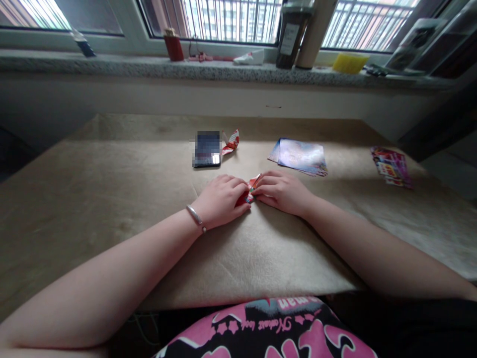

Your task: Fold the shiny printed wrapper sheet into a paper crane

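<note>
Both my hands meet at the middle of the table over a small piece of folded red and white printed paper (254,182). My left hand (222,200), with a silver bangle at its wrist, closes its fingers on the paper's left side. My right hand (286,193) pinches its right side with the fingertips. Much of the paper is hidden by the fingers. Just beyond, a folded red and white paper piece (232,142) stands against a dark phone (207,149), whose screen is pixelated.
Bluish printed sheets (303,155) lie in a stack beyond my right hand. Farther right are pink and purple printed papers (392,167). On the windowsill (130,63) stand a red container (173,45), a dark jar (292,37) and a yellow sponge-like block (350,63).
</note>
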`<control>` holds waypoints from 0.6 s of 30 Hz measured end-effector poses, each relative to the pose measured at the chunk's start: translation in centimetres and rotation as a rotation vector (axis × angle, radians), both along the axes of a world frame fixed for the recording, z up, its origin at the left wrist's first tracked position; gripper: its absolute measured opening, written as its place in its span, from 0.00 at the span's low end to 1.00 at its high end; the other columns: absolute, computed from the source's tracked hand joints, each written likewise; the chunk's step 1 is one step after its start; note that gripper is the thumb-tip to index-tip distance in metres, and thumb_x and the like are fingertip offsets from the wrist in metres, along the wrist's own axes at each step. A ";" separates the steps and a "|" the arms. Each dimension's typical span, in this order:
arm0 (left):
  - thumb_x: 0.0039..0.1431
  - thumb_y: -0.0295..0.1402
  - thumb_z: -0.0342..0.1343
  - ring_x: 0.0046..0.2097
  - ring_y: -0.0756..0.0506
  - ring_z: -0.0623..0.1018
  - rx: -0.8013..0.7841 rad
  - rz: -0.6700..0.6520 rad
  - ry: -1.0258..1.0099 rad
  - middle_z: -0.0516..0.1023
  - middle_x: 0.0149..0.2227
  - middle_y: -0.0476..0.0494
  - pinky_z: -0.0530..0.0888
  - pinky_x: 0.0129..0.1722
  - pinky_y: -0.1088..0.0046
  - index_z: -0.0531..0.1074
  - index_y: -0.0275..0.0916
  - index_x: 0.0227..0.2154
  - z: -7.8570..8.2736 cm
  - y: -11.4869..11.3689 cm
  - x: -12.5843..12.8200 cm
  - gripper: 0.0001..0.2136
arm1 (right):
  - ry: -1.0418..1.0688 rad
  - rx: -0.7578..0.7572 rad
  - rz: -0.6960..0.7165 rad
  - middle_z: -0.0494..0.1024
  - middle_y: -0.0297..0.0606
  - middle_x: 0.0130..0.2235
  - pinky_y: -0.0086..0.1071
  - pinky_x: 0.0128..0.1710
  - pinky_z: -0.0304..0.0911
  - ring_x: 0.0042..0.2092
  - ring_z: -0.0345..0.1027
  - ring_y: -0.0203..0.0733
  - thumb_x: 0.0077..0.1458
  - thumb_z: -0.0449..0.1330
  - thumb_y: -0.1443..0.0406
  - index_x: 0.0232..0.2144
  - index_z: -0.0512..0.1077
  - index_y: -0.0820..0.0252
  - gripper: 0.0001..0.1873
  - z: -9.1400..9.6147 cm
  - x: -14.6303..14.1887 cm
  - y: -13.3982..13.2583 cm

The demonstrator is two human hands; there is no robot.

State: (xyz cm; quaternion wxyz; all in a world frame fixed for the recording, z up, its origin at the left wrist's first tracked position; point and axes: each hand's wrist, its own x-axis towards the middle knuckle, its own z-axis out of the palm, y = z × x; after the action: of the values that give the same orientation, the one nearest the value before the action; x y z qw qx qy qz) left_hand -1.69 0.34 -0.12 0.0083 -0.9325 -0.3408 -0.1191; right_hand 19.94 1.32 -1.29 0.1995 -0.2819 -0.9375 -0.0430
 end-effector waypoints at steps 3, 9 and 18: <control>0.58 0.38 0.52 0.49 0.43 0.70 0.029 -0.086 -0.036 0.74 0.46 0.43 0.63 0.53 0.61 0.70 0.38 0.45 -0.3 0.9 -0.5 0.14 | 0.034 -0.026 0.007 0.78 0.38 0.40 0.36 0.45 0.62 0.44 0.66 0.42 0.57 0.55 0.62 0.37 0.76 0.56 0.11 -0.1 0.0 0.0; 0.62 0.33 0.48 0.48 0.45 0.70 0.093 -0.138 -0.097 0.76 0.44 0.48 0.64 0.50 0.64 0.73 0.44 0.43 -0.9 2.1 -1.2 0.11 | 0.023 -0.047 -0.059 0.78 0.37 0.40 0.36 0.43 0.61 0.43 0.66 0.41 0.58 0.54 0.62 0.38 0.75 0.55 0.11 -0.2 -0.1 -0.2; 0.63 0.35 0.45 0.34 0.47 0.71 0.209 -0.091 0.081 0.75 0.32 0.43 0.66 0.34 0.70 0.74 0.38 0.32 -0.1 1.1 -0.2 0.13 | -0.003 -0.035 -0.115 0.78 0.37 0.39 0.34 0.41 0.59 0.41 0.66 0.41 0.58 0.54 0.61 0.37 0.75 0.55 0.11 -0.3 -0.5 -0.4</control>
State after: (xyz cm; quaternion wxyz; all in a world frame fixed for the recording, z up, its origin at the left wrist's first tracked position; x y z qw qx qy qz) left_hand -1.90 1.43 -0.25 0.1138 -0.9451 -0.2834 -0.1164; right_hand 19.43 0.94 -1.61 0.1905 -0.3387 -0.9206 -0.0383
